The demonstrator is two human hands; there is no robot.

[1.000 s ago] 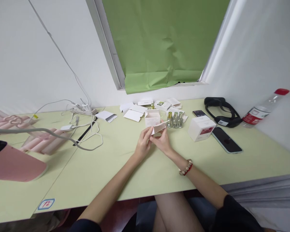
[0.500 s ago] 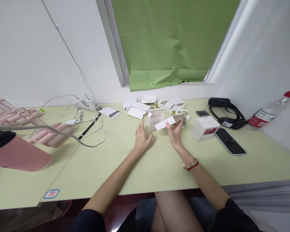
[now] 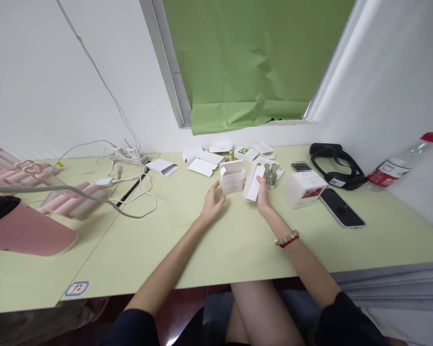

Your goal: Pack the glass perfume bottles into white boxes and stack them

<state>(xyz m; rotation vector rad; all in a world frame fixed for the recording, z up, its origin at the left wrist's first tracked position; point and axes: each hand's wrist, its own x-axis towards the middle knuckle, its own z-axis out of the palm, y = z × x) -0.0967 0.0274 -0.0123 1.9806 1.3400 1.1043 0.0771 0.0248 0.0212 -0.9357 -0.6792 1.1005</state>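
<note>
My right hand [image 3: 262, 194] grips a folded white card piece [image 3: 251, 186], perhaps a box insert, held upright over the desk. On the desk beside the open white box [image 3: 232, 183] lies my left hand [image 3: 212, 204], its fingers apart and nothing in them. The box stands upright with its top flap raised. Small glass bottles [image 3: 272, 177] with gold-green caps stand just behind my right hand, partly hidden by it. Another small bottle [image 3: 232, 154] shows behind the open box.
Flattened white cartons [image 3: 203, 167] lie toward the wall. To the right are a closed white box [image 3: 306, 190], a phone [image 3: 342, 207], a black headset [image 3: 337, 166] and a plastic bottle [image 3: 397, 168]. Cables [image 3: 149, 192] and a pink tumbler [image 3: 32, 228] occupy the left.
My right hand has turned the white card piece from nearly level to upright, shifting it slightly toward me. My left hand stays beside the open box.
</note>
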